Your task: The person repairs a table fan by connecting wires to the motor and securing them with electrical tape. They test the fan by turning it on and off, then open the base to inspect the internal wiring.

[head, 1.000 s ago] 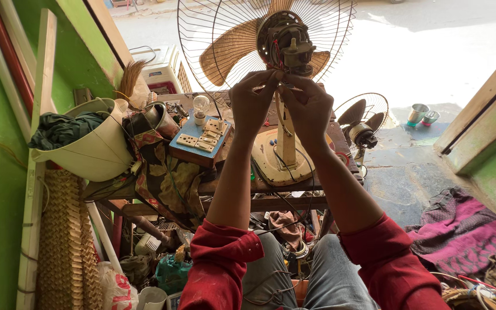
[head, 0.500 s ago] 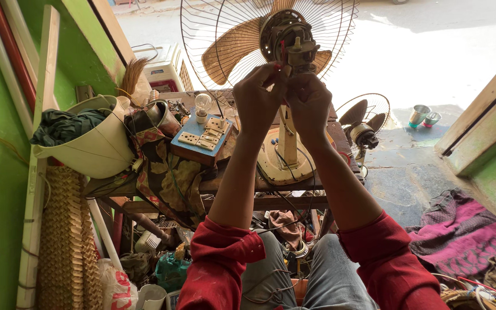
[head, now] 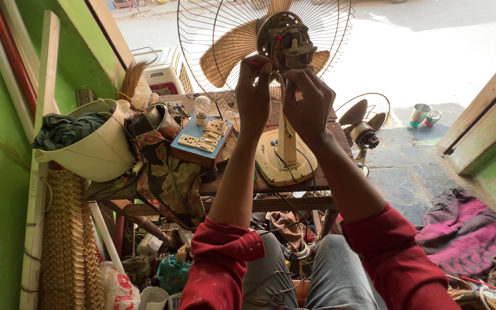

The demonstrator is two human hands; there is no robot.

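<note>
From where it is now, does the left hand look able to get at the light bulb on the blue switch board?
Probably yes. The left hand is raised at the fan motor, and the light bulb stands just below and to its left on the switch board, uncovered, with nothing between them.

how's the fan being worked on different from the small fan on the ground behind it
The big fan stands on the bench with both hands, left and right, at its bare motor; the small fan sits untouched on the ground. The big fan's blades are tan, the small fan's dark. Both have wire grilles.
</note>
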